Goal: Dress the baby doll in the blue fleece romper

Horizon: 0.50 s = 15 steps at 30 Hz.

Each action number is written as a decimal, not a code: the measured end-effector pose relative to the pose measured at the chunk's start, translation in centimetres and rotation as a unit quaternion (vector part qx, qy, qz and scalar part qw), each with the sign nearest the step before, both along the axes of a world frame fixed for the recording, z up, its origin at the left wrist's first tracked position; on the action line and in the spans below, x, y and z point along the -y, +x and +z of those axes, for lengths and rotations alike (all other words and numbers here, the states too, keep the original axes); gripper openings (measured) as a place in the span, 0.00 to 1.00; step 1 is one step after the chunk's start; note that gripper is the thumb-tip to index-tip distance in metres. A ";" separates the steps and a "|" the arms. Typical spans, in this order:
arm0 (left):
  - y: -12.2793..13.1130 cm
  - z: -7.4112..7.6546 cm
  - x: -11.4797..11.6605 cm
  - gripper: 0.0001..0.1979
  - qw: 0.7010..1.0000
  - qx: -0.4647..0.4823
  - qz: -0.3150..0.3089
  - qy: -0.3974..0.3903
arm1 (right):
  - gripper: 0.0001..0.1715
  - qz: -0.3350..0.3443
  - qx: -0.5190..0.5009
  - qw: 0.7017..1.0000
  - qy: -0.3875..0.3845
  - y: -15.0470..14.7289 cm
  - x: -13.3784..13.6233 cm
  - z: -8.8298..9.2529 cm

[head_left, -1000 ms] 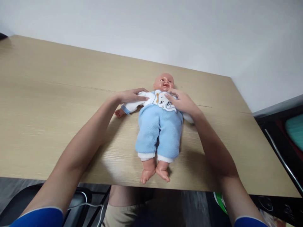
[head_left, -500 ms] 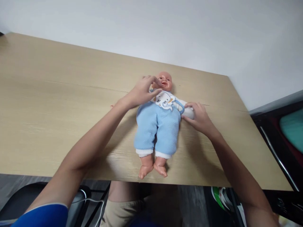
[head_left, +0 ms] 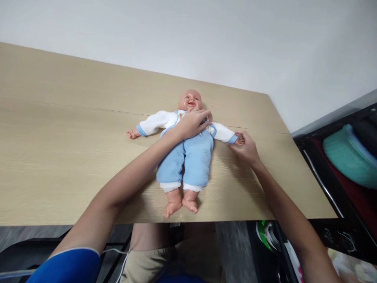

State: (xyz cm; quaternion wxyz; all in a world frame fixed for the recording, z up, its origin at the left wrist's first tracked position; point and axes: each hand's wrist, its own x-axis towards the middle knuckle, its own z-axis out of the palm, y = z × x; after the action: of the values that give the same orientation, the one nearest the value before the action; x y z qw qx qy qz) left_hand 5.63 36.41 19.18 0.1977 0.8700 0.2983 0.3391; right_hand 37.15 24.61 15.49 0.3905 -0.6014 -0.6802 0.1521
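A baby doll [head_left: 188, 157] in light blue trousers and a white top lies on its back on the wooden table [head_left: 59, 149], head towards the wall, arms spread wide. My left hand [head_left: 193, 122] rests flat on the doll's chest, fingers stretched across the bib. Out at the doll's sleeve end, my right hand [head_left: 246, 147] pinches the doll's small hand between thumb and fingers.
The table's near edge runs just below the doll's feet, with my knees under it. A dark rack with a teal object [head_left: 347, 157] stands at the right. A white wall rises behind the table. Cables and a chair part lie low at the left.
My left hand dropped from the doll's face onto its chest. My right hand slid outward along the sleeve and took the doll's hand. Both doll arms now lie stretched out sideways.
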 end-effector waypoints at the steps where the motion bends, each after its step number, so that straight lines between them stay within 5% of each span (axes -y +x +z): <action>1: -0.1 0.0 0.0 0.09 1.000 -0.015 -0.009 0.014 | 0.38 -0.010 -0.034 0.999 0.013 -0.2 -0.2 0.2; 7: -0.1 0.1 0.1 0.17 0.994 -0.083 -0.021 0.068 | 0.52 0.051 -0.205 0.977 0.024 -2.1 -3.9 1.8; 15: -0.7 0.1 1.1 0.26 0.977 -0.054 -0.053 0.198 | 0.51 0.129 -0.220 0.967 0.002 -6.0 -9.1 1.5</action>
State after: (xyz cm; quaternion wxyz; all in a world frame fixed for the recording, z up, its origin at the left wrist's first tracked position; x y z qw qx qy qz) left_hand 4.92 35.31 19.33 0.0225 0.9236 0.1890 0.3328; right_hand 31.15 33.67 17.01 0.5087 -0.4593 -0.6500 0.3283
